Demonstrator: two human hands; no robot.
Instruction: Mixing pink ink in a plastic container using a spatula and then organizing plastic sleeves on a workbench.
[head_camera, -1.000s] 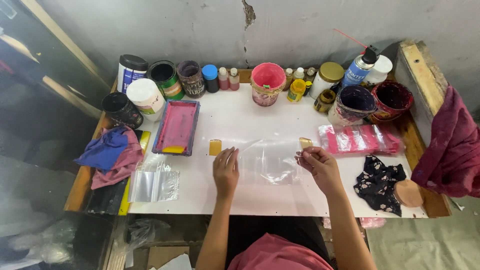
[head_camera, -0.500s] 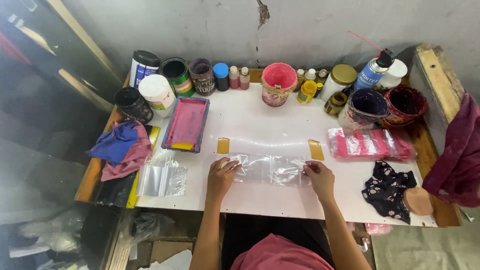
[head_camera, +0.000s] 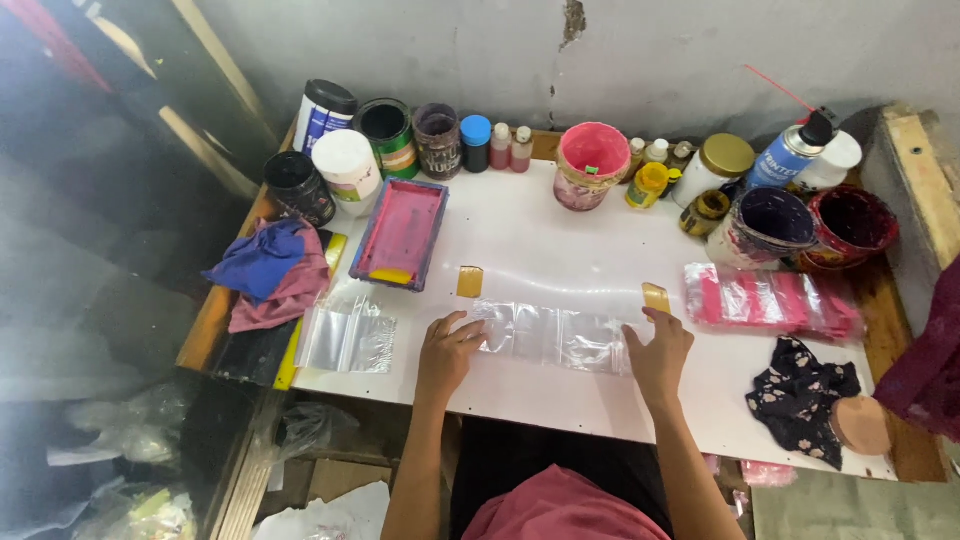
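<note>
- White and glossy, the surface (head_camera: 560, 250) sat against a cracked grey wall, with paint pots and small bottles ranked along its far edge.
- A clear plastic bag (head_camera: 548, 335) lay flat between my hands, its long axis running left to right, thin, crinkled and shiny.
- My left hand (head_camera: 447, 352) pressed open-fingered on the bag's left end; my right hand (head_camera: 657, 352) did the same on its right end, neither grip closed around anything.
- Both hands were equally near the bag, one at each end.
- Two small amber tabs (head_camera: 470, 281) stood just beyond the bag, one near each far corner.
- Left of the bag lay a pile of clear bags (head_camera: 345, 338); right of it, a stack of pink packets (head_camera: 770, 300).
- Beyond the bag's left end rested a pink-stained tray (head_camera: 400, 232).
</note>
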